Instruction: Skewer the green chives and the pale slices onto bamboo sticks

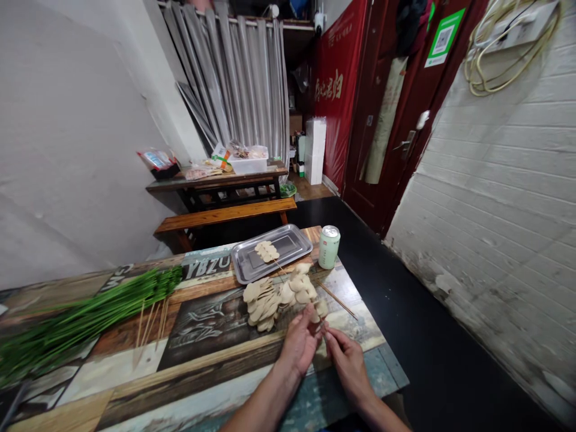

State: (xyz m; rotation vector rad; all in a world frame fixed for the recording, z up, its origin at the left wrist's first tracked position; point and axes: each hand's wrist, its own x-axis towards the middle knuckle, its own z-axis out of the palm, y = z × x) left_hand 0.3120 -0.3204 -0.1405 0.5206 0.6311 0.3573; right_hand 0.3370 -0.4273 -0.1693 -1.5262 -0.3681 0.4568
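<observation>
Close to the table's near right side, my left hand has its fingers closed on a pale, thin food slice. My right hand pinches what looks like a thin bamboo skewer, mostly hidden by the fingers, against that slice. Just beyond my hands lies a pile of similar pale, rounded slices. Behind the pile, a metal tray bears a skewer threaded with slices, its stick pointing toward me. A couple of bare bamboo skewers rest to the right of the pile.
A green can stands right of the tray. Long green chives lie on the left, with several loose skewers beside them. Farther back are a wooden bench and another table with a white plastic tub and bags.
</observation>
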